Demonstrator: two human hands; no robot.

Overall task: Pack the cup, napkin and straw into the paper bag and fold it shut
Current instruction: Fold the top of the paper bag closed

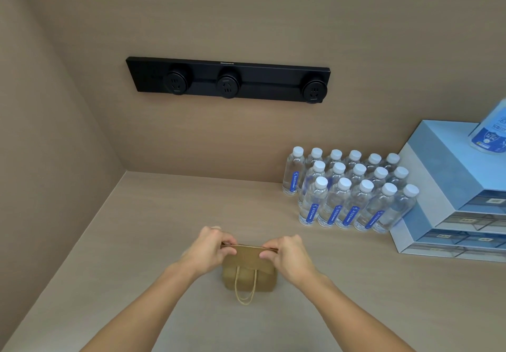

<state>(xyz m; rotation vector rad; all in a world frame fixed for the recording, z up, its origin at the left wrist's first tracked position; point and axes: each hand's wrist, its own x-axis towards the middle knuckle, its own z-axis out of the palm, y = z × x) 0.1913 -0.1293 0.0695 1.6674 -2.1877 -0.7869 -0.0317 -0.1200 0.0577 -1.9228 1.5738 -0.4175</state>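
Observation:
A small brown paper bag (249,272) stands upright on the beige counter (164,214), near its front middle. Its top edge is pressed flat into a folded strip. My left hand (210,247) pinches the left end of that strip and my right hand (287,253) pinches the right end. A twisted paper handle (245,288) hangs down the bag's front face. Cup, napkin and straw are not visible; the bag's inside is hidden.
Several clear water bottles (353,190) with white caps stand in rows at the back right. Right of them is a blue and white drawer unit (449,187) with a bottle (490,130) on top. A black socket rail (230,79) is on the back wall.

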